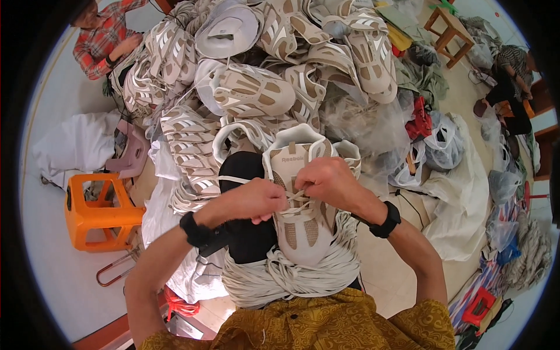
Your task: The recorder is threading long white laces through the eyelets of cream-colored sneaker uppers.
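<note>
A beige and white sneaker upper (302,239) stands in front of me, toe toward me and tongue up. My left hand (267,200) is closed at its left eyelets, with a cream shoelace (233,179) sticking out beyond the fist. On the upper's right side, my right hand (331,182) pinches lace by the top eyelets. Lacing crosses the tongue between the two hands. Beside the upper, partly under my left forearm, is a black rounded object (242,233) whose kind I cannot make out. A thick bundle of cream laces (291,279) lies across my lap.
Many similar uppers (254,90) are heaped ahead, with a stack of them (189,146) at the left. An orange stool (102,213) stands left, a wooden stool (449,36) far right. Plastic bags (443,143) lie right. One person (108,41) sits far left, another (516,76) far right.
</note>
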Tool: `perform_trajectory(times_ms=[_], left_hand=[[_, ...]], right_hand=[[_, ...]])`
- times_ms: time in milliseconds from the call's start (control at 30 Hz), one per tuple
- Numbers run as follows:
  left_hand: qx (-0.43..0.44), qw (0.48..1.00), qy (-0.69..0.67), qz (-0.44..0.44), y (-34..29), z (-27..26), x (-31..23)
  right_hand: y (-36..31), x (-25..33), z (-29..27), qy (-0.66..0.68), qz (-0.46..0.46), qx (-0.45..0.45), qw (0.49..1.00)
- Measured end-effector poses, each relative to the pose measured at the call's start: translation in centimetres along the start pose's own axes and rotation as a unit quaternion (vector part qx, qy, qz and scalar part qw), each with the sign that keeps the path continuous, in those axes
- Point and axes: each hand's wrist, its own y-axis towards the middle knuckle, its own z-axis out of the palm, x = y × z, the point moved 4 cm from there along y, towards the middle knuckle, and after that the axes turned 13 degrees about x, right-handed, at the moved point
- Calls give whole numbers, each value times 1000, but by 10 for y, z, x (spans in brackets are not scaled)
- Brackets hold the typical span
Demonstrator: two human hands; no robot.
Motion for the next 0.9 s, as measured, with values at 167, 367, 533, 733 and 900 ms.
perform_trajectory(times_ms=[167,367,533,733,900], left_hand=[[-272,891,356,69,-1,15,-20],[-353,887,283,92,-21,8,-21],[-391,842,351,121,-26,2,-27],[-312,872,358,117,-16,2,-29],[-289,877,363,124,-12,1,-28]], right_hand=[[-15,-23,-12,34,39,-14,999],[-27,-12,-17,-82,13,-67,994],[-24,-16,-9,-129,-2,-81,988],[-41,14,-8,-94,-38,-90,991],[-36,10,13,-195,-41,-46,979]])
